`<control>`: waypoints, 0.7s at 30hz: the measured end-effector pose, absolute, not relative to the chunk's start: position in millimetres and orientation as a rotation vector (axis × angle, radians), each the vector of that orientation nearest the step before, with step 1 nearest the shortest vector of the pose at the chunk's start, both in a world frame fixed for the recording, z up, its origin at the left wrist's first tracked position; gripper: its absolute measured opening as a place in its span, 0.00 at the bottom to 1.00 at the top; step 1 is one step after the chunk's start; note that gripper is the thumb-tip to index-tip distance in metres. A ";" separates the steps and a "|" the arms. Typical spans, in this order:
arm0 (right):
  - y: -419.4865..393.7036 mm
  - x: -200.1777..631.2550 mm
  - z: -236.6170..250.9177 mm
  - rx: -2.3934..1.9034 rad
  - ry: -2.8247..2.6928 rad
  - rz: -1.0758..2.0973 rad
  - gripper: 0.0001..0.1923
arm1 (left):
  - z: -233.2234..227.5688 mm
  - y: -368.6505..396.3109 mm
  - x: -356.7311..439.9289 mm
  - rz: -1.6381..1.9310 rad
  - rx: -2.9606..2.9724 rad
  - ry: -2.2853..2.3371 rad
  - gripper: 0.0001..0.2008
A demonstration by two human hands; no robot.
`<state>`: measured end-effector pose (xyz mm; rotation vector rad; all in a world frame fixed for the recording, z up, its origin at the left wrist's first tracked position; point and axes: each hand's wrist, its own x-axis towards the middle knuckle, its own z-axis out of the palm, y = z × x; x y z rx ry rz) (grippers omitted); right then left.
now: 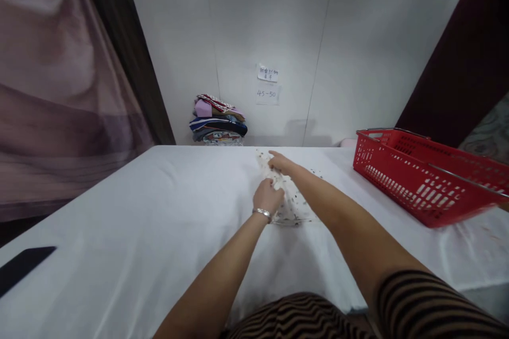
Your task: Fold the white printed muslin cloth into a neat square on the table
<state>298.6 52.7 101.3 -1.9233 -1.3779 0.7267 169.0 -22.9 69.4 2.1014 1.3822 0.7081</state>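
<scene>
A thin white cloth with small dark and grey specks (293, 202) lies partly bunched in the middle of the white-covered table (167, 212). My left hand (269, 196), with a silver bracelet at the wrist, is closed on the cloth's left edge. Farther from me, my right hand (281, 163) pinches the same edge near its far end, the index finger partly extended. Between the hands the fabric is drawn into a raised fold. My right forearm covers part of the cloth, so its full shape and garment kind cannot be made out.
On the right stands a red plastic basket (401, 175) with metal handles. A stack of folded clothes (218, 123) sits against the wall beyond the table's far edge. At the near left lies a flat black object (26, 267). Paper signs (268, 94) hang on the wall.
</scene>
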 end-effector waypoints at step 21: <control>-110.8 519.1 6.6 -1.719 -0.631 0.993 0.44 | 16.8 -129.1 362.2 0.210 2.532 0.811 0.18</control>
